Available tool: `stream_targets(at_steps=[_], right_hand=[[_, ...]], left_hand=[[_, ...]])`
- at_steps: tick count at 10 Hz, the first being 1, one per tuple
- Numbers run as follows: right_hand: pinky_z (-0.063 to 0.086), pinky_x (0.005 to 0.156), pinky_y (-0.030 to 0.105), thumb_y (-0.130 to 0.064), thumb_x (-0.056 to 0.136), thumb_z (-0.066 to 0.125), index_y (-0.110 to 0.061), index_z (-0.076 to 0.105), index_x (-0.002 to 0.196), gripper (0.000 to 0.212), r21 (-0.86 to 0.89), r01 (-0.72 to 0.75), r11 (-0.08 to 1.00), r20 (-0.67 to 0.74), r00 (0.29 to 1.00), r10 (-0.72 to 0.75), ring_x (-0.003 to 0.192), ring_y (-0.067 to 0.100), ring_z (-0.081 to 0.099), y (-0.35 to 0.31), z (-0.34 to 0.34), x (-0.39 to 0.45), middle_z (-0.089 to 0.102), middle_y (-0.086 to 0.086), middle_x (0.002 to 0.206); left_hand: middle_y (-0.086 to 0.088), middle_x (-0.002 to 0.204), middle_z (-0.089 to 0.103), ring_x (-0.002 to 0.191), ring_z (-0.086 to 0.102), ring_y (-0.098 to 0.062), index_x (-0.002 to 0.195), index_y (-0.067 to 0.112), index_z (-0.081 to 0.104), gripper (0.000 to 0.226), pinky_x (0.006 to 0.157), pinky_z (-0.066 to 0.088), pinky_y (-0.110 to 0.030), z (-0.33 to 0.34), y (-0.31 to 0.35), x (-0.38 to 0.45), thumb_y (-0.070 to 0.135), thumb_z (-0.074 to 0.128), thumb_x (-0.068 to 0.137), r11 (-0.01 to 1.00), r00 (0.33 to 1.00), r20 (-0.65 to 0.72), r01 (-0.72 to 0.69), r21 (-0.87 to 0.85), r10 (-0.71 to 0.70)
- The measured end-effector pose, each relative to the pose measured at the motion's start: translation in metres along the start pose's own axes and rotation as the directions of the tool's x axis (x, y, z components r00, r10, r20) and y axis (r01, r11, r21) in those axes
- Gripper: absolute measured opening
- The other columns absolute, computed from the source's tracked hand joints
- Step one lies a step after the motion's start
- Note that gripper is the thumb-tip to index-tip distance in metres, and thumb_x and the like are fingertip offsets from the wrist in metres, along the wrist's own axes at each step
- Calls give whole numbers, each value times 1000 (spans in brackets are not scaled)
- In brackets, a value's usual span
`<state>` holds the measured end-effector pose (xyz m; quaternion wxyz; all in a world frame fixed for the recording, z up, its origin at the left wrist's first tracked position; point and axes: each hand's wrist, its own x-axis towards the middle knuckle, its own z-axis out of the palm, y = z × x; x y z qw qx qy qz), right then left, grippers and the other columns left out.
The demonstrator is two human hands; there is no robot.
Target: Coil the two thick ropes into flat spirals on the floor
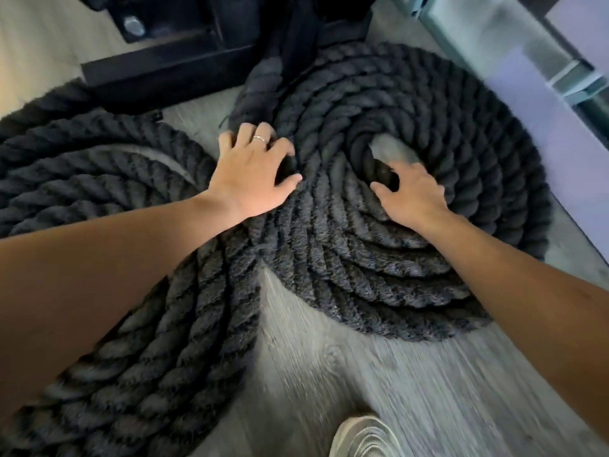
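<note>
Two thick black twisted ropes lie coiled on the grey wooden floor. The right rope spiral [379,268] is flat and tight, with a small bare gap at its centre. My right hand [412,196] rests on its inner turns, fingers spread and curled at the rope's inner end. My left hand [253,169] lies flat with fingers apart on that spiral's left outer turns, where the two coils meet. The left rope coil [108,341] is looser, with a wide gap between turns at the upper left; my left forearm crosses over it.
A black machine base [171,51] stands at the back, with a rope end [263,84] running up towards it. A glass panel with a metal frame [527,61] runs along the right. My grey shoe [362,437] is at the bottom edge.
</note>
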<state>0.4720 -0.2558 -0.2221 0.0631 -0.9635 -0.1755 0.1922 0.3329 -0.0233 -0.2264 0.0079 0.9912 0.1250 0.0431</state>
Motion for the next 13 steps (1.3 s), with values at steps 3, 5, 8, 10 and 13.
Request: stream_targets(at_steps=[3, 5, 8, 10, 13], right_hand=[[37, 110, 41, -47, 100, 51, -29, 35, 155, 59, 76, 191, 979, 74, 978, -196, 140, 30, 39, 23, -9, 17, 39, 5, 153], [37, 104, 35, -42, 98, 58, -27, 41, 152, 59, 60, 343, 938, 117, 930, -348, 133, 28, 44, 46, -20, 30, 46, 3, 144], [41, 99, 36, -29, 96, 64, -24, 50, 147, 53, 14, 568, 823, 185, 808, -560, 114, 23, 54, 65, -40, 43, 55, 1, 124], [40, 103, 39, -31, 97, 62, -27, 46, 149, 55, -181, 606, 775, 320, 781, -536, 122, 33, 54, 69, -66, 57, 55, 11, 134], [41, 107, 41, -16, 90, 59, -24, 56, 141, 52, -39, 544, 838, 86, 838, -539, 131, 26, 48, 39, -58, 27, 55, 6, 139]], left_hand=[[-4, 155, 34, 150, 19, -20, 148, 31, 41, 53, 120, 16, -50, 18, 54, 63, 44, 45, 97, 905, 891, 185, -383, -185, 415], [-6, 159, 25, 152, 11, -23, 151, 33, 31, 53, 120, 12, -57, 23, 58, 69, 46, 38, 100, 902, 898, 166, -369, -224, 408], [-6, 137, 58, 143, 34, -24, 128, 17, 56, 60, 120, 12, -58, 18, 103, 104, 63, 35, 96, 880, 853, 250, -474, 6, 458], [-5, 135, 57, 132, 42, -27, 128, 17, 55, 55, 115, 23, -54, 22, 134, 89, 60, 41, 96, 963, 940, 209, -268, -41, 271], [0, 145, 47, 135, 42, -22, 142, 27, 48, 49, 110, 37, -43, -33, 69, 54, 51, 46, 99, 902, 861, 291, -351, -252, 417]])
